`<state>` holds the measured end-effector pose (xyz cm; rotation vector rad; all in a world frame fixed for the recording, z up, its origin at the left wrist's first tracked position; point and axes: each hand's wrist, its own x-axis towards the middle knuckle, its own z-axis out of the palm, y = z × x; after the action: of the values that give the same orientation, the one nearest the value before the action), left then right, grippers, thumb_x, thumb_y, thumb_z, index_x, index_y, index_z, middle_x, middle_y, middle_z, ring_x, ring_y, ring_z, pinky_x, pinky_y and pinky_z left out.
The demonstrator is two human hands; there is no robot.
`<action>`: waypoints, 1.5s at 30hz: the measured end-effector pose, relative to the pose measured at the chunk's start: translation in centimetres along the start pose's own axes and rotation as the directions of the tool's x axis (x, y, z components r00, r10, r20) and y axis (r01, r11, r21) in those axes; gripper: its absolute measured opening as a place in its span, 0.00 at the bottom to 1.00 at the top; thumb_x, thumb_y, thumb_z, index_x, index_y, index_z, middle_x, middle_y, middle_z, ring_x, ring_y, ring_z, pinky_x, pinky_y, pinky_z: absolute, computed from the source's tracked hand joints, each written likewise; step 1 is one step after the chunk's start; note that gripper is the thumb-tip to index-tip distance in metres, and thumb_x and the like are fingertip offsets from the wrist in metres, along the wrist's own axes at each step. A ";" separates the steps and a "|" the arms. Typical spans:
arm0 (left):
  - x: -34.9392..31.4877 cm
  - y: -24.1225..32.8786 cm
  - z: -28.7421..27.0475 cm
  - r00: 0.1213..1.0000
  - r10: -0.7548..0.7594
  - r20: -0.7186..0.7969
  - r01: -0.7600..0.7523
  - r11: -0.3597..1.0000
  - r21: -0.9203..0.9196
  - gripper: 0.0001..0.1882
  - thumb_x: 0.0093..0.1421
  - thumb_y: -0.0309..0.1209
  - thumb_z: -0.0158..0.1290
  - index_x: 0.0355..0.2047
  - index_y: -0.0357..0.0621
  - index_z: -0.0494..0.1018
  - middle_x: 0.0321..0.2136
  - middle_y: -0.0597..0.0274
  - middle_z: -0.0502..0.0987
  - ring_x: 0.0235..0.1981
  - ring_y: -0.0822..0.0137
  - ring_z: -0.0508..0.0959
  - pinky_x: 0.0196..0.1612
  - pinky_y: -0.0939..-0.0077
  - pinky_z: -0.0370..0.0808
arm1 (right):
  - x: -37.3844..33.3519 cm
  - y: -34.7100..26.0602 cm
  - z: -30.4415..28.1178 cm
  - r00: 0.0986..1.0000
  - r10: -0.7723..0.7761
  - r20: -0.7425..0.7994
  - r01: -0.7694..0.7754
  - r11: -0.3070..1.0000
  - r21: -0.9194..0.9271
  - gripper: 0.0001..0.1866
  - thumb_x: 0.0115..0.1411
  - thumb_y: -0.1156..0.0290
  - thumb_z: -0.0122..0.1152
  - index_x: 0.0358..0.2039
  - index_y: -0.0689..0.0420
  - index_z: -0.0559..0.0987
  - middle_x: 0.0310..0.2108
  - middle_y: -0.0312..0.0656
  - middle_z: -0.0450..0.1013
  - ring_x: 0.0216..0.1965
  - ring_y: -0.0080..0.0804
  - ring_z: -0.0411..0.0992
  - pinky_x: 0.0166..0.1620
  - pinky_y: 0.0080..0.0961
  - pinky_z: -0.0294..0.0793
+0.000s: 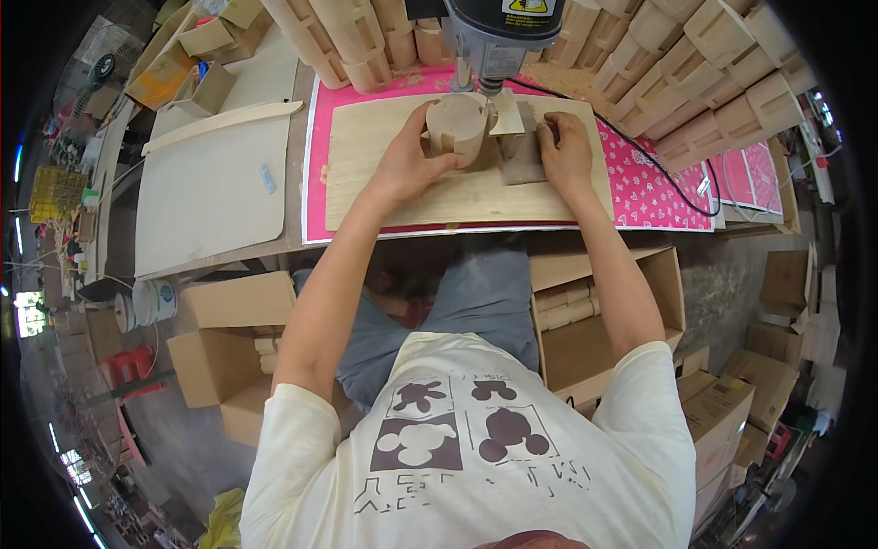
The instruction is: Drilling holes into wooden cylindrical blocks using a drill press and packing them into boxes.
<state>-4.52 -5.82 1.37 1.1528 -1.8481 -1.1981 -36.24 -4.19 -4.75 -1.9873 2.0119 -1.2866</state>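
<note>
Left hand (402, 165) grasping round wooden piece (457, 126), upright on plywood board (384, 183), directly under drill head (498, 37). Right hand (565, 151) just beside, fingers pressing wooden block (523, 146) flat.

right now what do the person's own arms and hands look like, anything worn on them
Both forearms are bare, coming up from the lower edge. The left hand and right hand wear no gloves; no ring, watch or wristband can be made out. The only sleeves are the short cream ones of a T-shirt with dark brown printed shapes on the front.
</note>
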 end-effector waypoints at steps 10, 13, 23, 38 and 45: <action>1.5 0.2 0.9 0.999 -0.004 0.052 0.007 0.999 -0.047 0.57 0.59 0.32 0.79 0.82 0.37 0.57 0.71 0.45 0.76 0.65 0.57 0.80 0.68 0.61 0.78 | 0.0 -0.1 0.0 1.000 0.024 0.010 -0.024 0.999 -0.032 0.14 0.71 0.66 0.68 0.51 0.61 0.86 0.51 0.51 0.84 0.55 0.54 0.80 0.61 0.48 0.77; 1.6 0.1 1.2 0.999 0.005 0.049 -0.002 0.999 -0.053 0.57 0.60 0.34 0.79 0.82 0.37 0.58 0.70 0.46 0.76 0.64 0.57 0.81 0.66 0.62 0.78 | 0.0 0.1 0.1 1.000 0.024 0.009 -0.023 0.999 -0.045 0.14 0.71 0.66 0.67 0.51 0.61 0.86 0.51 0.51 0.84 0.56 0.53 0.79 0.61 0.48 0.77; 1.3 -1.5 2.0 0.997 0.069 -0.030 -0.069 0.998 -0.010 0.54 0.60 0.40 0.80 0.80 0.40 0.63 0.71 0.46 0.77 0.69 0.55 0.78 0.72 0.60 0.73 | 7.5 -1.9 -2.5 0.950 0.301 0.083 -0.302 0.813 0.499 0.22 0.82 0.53 0.58 0.59 0.58 0.86 0.54 0.41 0.84 0.51 0.30 0.81 0.56 0.30 0.78; 1.4 -1.4 1.9 0.997 0.078 -0.016 -0.078 0.997 0.000 0.50 0.62 0.37 0.79 0.78 0.39 0.65 0.69 0.47 0.79 0.68 0.54 0.79 0.73 0.61 0.73 | 18.4 -13.9 -9.8 0.997 0.079 -0.006 -0.052 0.703 0.710 0.18 0.78 0.50 0.61 0.43 0.51 0.86 0.34 0.28 0.77 0.34 0.20 0.71 0.38 0.25 0.69; 1.4 -1.4 1.9 0.996 0.088 -0.019 -0.088 0.996 0.013 0.49 0.62 0.38 0.79 0.78 0.41 0.66 0.68 0.47 0.80 0.68 0.54 0.79 0.73 0.60 0.74 | 7.4 -13.0 -12.2 0.981 -0.143 -0.128 0.184 0.892 0.414 0.15 0.82 0.61 0.60 0.52 0.61 0.84 0.45 0.39 0.82 0.43 0.24 0.77 0.50 0.23 0.76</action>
<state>-6.27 -6.64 -0.59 1.0747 -1.8745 -1.1240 -33.74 -2.04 14.28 -1.9390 1.4451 -1.7079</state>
